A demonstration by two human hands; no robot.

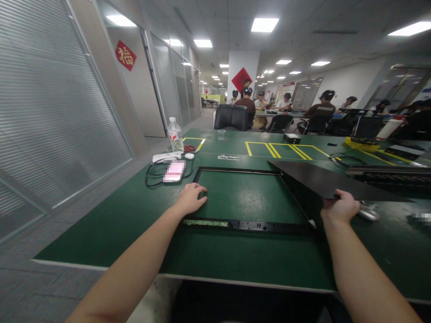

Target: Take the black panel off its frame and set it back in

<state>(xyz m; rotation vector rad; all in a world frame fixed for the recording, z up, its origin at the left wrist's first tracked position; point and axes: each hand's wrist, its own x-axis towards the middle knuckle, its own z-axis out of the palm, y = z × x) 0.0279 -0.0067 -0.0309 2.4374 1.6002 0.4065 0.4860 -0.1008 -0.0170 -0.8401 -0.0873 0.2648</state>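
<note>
The thin black panel [325,179] lies at the person's right, held tilted above the bench [101,237], its far-left corner over the far-right corner of the black rectangular frame [269,226]. The right hand [340,207] is nearer, pinching the panel's near edge, thumb on top. The frame lies flat between the hands, seemingly longer left to right; the left hand [191,198] curls loosely at its left side, whether gripping cannot be told.
</note>
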